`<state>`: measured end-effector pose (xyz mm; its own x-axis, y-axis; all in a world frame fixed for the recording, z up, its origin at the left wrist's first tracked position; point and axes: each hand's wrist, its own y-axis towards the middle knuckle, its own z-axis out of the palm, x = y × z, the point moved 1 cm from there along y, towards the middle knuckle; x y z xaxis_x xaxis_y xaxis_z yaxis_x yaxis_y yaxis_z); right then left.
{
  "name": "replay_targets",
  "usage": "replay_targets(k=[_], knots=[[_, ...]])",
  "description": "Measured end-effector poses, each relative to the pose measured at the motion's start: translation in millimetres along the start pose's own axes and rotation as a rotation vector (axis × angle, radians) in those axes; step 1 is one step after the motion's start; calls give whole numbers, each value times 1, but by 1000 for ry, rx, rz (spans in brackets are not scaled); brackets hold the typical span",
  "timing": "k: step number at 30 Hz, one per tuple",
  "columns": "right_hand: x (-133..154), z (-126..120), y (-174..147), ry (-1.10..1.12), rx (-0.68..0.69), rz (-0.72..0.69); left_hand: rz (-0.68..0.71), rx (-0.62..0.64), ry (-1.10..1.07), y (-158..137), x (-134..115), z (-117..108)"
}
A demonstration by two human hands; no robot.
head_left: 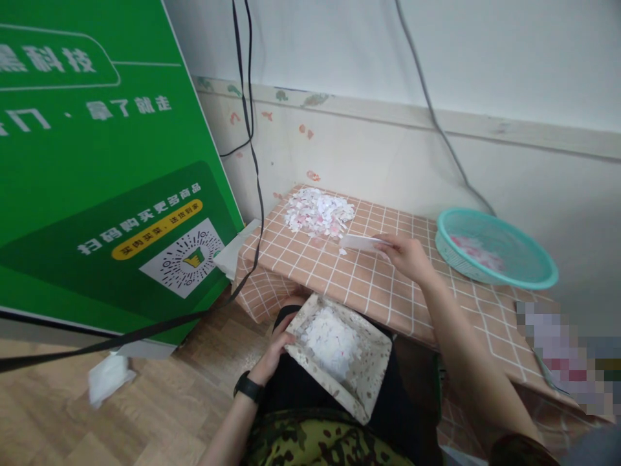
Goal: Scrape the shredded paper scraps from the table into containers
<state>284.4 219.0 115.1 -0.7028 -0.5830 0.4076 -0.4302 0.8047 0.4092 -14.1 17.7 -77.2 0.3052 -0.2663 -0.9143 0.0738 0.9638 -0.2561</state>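
The right hand (406, 255) reached over the tiled table (369, 285), its fingers closed around a white card (358, 243) whose far edge lay just beside a heap of white and pink paper bits (319, 212). The left hand (277, 346), a black watch (248, 387) on its wrist, gripped the near-left rim of a speckled box (369, 382) resting on the lap, partly filled with the same bits. A teal basket (495, 249) sat on the table to the right.
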Motion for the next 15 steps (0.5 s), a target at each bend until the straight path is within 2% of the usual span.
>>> replay_targets(k=[3, 7, 11, 15], knots=[[-2, 2, -15, 25, 3, 6, 10, 22, 5, 0, -1, 0], [-4, -7, -27, 47, 19, 35, 8, 21, 6, 0, -1, 1], [-2, -15, -31, 60, 5, 24, 3, 9, 5, 0, 1, 1], [3, -14, -27, 64, -7, 15, -11, 3, 3, 0, 3, 0]])
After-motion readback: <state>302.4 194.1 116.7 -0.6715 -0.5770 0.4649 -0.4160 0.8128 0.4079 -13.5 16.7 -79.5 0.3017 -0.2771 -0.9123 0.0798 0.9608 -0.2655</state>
